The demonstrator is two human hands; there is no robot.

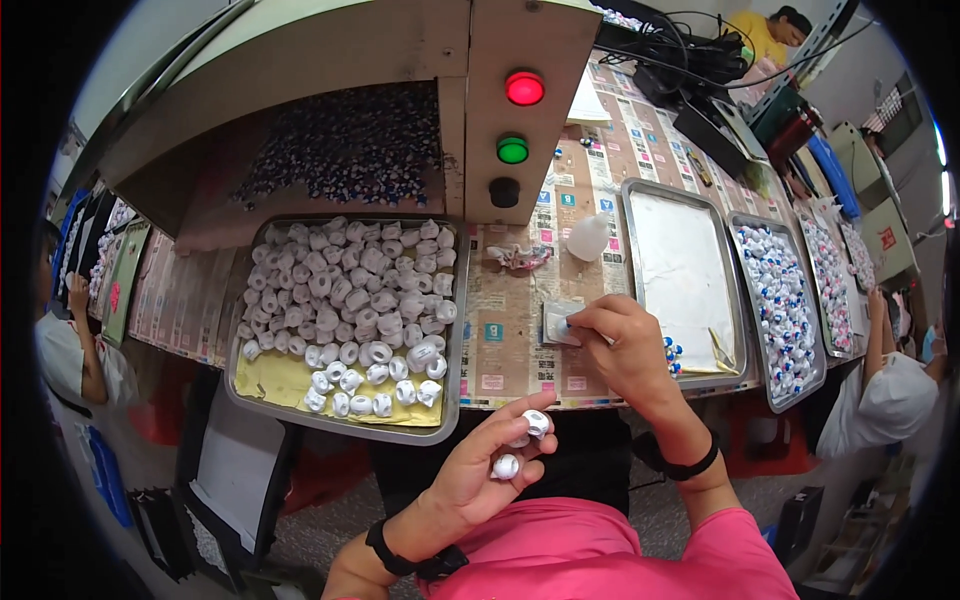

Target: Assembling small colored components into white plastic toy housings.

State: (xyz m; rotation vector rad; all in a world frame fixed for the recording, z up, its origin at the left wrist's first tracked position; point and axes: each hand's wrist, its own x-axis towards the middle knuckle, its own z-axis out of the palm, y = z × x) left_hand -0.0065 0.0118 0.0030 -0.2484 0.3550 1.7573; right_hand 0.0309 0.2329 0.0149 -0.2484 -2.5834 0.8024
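Note:
Several small white hollow plastic pieces (506, 466) with dark markings lie in my left hand (465, 470), held between its curled fingers in front of the table edge. My right hand (630, 350) is over the table, thumb and fingertips pinched together at a small flat pad (556, 328) with a greyish top. What the fingertips hold there is too small to make out. To the left, a metal tray (452, 380) lined with yellow paper is heaped with similar white pieces (345, 285). Beside my right wrist, a few blue-and-white pieces (673, 355) sit in a white-lined metal tray (690, 265).
A metal machine housing (500, 50) with red and green lamps rises at the back. A translucent squeeze bottle (588, 238) and a crumpled scrap (518, 258) stand behind the pad. Farther right, another tray (780, 315) holds blue-and-white pieces. Other people sit at both sides.

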